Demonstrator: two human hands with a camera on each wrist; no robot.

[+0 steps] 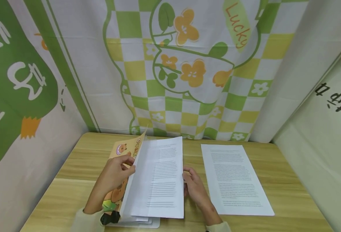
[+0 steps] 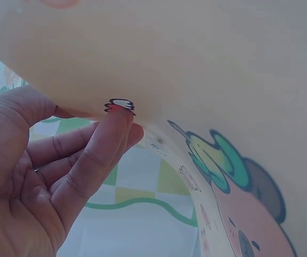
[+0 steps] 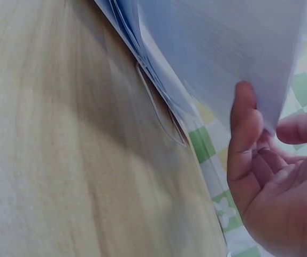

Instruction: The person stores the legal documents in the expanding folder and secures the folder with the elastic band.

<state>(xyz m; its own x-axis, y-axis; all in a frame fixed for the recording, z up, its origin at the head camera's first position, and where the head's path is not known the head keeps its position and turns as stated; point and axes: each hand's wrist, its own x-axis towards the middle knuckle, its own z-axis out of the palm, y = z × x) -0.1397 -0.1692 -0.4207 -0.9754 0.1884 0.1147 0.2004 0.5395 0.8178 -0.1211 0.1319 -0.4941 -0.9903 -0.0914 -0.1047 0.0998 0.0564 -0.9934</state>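
A folder with an orange cartoon cover (image 1: 113, 193) stands partly raised on the left, over a pale backing with a rounded corner (image 1: 155, 223). My left hand (image 1: 116, 175) pinches the cover's free edge between thumb and fingers; the left wrist view shows the cover (image 2: 223, 64) bending away from the fingertips. Printed sheets (image 1: 161, 177) lie inside the folder, to the right of the cover. My right hand (image 1: 195, 187) pinches the right edge of the printed paper. In the right wrist view this paper (image 3: 212, 48) is lifted off the table, thumb on one side, fingers on the other.
A separate printed sheet (image 1: 235, 180) lies flat to the right of my right hand. The wooden table (image 1: 74, 190) meets a patterned curtain (image 1: 193, 119) at its back edge. More printed cloth (image 1: 19, 96) hangs at the left and right sides.
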